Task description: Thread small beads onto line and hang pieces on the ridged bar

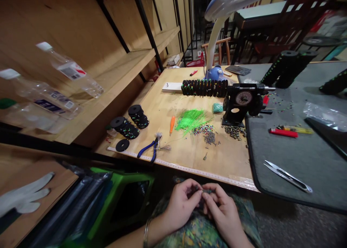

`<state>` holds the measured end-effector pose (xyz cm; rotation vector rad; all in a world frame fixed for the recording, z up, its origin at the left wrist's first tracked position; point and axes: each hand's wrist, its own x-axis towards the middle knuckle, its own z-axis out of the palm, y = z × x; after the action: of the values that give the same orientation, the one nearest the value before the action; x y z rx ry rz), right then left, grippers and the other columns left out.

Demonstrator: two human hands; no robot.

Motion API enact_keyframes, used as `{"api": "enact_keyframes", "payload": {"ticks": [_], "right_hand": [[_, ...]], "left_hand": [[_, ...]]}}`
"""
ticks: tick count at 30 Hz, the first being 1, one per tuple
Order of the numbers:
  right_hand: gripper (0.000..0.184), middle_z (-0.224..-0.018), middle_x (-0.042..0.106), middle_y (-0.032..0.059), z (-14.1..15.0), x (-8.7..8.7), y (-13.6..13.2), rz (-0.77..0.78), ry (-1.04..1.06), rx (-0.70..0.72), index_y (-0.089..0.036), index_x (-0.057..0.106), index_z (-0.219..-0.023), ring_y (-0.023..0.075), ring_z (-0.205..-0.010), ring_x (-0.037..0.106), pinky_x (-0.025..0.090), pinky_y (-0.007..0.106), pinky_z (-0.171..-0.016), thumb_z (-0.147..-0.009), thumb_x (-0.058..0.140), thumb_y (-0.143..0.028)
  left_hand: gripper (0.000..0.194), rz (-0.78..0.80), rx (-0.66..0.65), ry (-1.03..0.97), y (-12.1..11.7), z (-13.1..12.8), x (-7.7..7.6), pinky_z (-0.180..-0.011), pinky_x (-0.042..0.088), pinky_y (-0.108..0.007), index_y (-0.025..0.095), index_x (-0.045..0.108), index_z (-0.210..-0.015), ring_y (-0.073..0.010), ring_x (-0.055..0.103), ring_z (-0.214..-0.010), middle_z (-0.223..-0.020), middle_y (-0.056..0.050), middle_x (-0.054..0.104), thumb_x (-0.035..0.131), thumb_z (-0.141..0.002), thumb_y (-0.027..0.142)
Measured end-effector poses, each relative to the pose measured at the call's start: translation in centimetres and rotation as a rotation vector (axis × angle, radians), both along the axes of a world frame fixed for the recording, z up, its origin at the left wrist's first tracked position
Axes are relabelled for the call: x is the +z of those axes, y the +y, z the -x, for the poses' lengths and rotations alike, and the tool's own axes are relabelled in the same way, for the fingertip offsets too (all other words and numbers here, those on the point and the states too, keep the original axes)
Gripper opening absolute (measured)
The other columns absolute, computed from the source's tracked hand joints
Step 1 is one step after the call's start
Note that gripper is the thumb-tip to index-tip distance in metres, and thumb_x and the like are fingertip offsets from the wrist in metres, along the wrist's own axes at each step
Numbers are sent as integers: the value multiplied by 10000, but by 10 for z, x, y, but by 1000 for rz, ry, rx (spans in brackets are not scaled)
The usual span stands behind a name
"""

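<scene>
My left hand [180,209] and my right hand [222,214] are held low over my patterned lap, below the table's front edge. Their fingertips meet on a small dark object [205,194], mostly hidden by my fingers. A metal bangle [146,233] circles my left wrist. Nearest my hands on the wooden worktable [173,157] lie blue-handled pliers [150,149], a small metal piece [205,156], and a heap of small dark beads [209,138]. A tuft of bright green bristles [189,120] lies further off.
A black hand-cranked winder with a dial [241,103] holds a striped black roll [204,88]. Black rings [124,127] sit at left. Snips [288,176] and a red lighter [283,133] lie on a grey mat [287,157]. Shelves with plastic bottles [70,71] stand left.
</scene>
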<state>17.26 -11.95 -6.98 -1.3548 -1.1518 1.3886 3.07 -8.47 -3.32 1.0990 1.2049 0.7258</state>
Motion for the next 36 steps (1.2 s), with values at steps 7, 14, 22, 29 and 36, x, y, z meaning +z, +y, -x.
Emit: {"api": "enact_keyframes", "payload": {"ticks": [7, 14, 22, 29, 36], "right_hand": [[322, -495, 591, -26, -1, 2, 2, -57, -4, -7, -165, 620, -887, 101, -399, 508, 386, 188, -404, -903, 533, -475], [327, -499, 565, -31, -3, 3, 3, -71, -56, -24, -182, 590, -789, 109, -409, 503, 383, 194, -403, -905, 519, -480], [295, -509, 583, -36, -7, 5, 4, -102, -114, 57, -202, 540, -793, 108, -414, 512, 387, 194, -422, -942, 465, -445], [274, -514, 599, -32, -10, 5, 7, -164, -212, 116, -211, 535, -792, 113, -418, 546, 418, 191, -420, -954, 439, -410], [181, -558, 613, -29, -16, 9, 8, -284, -399, 132, -233, 519, -801, 127, -446, 577, 432, 204, -435, -947, 434, -298]], "left_hand": [[252, 102, 1, -94, 0, -1, -1, -503, 473, -207, 131, 591, -742, -124, 577, -568, -623, -10, 604, 698, -743, 359], [301, 136, -8, -119, 0, -2, 0, -489, 471, -208, 143, 556, -734, -112, 567, -530, -599, 2, 598, 720, -724, 395], [321, 133, -17, -120, 3, -2, 7, -476, 444, -208, 147, 531, -740, -119, 564, -525, -568, 7, 576, 668, -762, 436], [353, 157, -20, -123, 5, 1, 5, -462, 375, -193, 154, 522, -737, -90, 515, -485, -560, 31, 539, 660, -762, 478], [349, 149, -29, -120, 6, 2, 2, -488, 360, -204, 163, 516, -751, -89, 487, -494, -556, 42, 521, 650, -775, 485]]}}
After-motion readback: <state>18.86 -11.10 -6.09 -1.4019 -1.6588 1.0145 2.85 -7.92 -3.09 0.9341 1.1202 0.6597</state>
